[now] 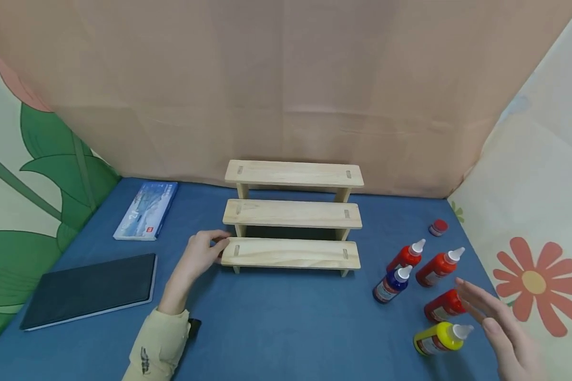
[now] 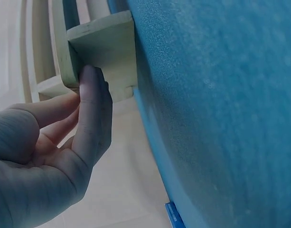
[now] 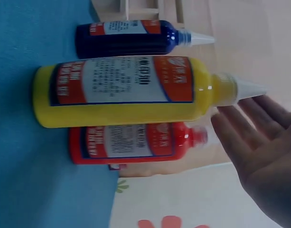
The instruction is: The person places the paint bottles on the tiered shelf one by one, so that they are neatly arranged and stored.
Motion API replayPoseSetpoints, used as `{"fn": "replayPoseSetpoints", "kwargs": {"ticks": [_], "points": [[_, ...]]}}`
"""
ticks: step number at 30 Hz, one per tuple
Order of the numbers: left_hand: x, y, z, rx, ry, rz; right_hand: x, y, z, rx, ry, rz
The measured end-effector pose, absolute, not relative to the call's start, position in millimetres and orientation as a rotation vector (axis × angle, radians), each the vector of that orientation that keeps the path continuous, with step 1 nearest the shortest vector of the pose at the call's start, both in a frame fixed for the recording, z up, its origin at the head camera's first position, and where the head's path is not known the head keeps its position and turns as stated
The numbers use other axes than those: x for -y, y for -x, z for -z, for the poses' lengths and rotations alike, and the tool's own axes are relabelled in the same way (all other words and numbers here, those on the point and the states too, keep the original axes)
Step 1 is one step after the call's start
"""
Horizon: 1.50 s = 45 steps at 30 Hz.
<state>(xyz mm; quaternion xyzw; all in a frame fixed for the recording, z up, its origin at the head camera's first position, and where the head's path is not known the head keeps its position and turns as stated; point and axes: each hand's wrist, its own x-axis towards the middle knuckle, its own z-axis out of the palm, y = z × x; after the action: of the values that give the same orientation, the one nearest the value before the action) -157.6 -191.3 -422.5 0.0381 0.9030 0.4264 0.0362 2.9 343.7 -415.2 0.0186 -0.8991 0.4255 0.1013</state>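
A pale three-tier wooden step shelf (image 1: 291, 254) stands on the blue cloth. My left hand (image 1: 197, 256) pinches the left end of its lowest tier, thumb on top and fingers beneath, as the left wrist view shows. To the right, my right hand (image 1: 505, 330) hovers with fingers extended, holding nothing. Its fingertips are beside the nozzle of a yellow squeeze bottle (image 3: 121, 92) in the right wrist view. From above, the hand overlaps the cap of a red bottle (image 1: 440, 307). A blue bottle (image 1: 388, 287) and two more red bottles (image 1: 432, 271) stand farther in.
A small red-lidded jar (image 1: 438, 227) sits behind the bottles. On the left lie a blue-and-white box (image 1: 145, 210) and a dark flat tablet-like slab (image 1: 92, 288). Brown paper (image 1: 281, 95) hangs close behind the shelf, with a flower-printed wall (image 1: 538, 211) at the right.
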Motion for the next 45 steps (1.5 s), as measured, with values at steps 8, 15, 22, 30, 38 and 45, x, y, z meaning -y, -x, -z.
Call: {"fn": "replayPoseSetpoints", "kwargs": {"ticks": [8,15,22,30,38,45], "points": [[194,158,425,-2.770,-0.109,-1.300,-337,-5,436,2.781,0.077,-1.328],[194,159,425,-2.782,-0.111,-1.288,-332,-1,450,2.859,0.190,-1.305],[192,159,424,-2.778,-0.106,-1.296,-330,-3,462,2.926,0.338,-1.322],[193,159,424,-2.775,-0.090,-1.295,-330,-1,467,2.893,0.359,-1.347],[193,158,425,-2.774,-0.107,-1.306,-327,-5,466,2.858,0.443,-1.344],[194,159,424,-2.783,-0.114,-1.313,-327,-4,459,2.896,0.492,-1.327]]}}
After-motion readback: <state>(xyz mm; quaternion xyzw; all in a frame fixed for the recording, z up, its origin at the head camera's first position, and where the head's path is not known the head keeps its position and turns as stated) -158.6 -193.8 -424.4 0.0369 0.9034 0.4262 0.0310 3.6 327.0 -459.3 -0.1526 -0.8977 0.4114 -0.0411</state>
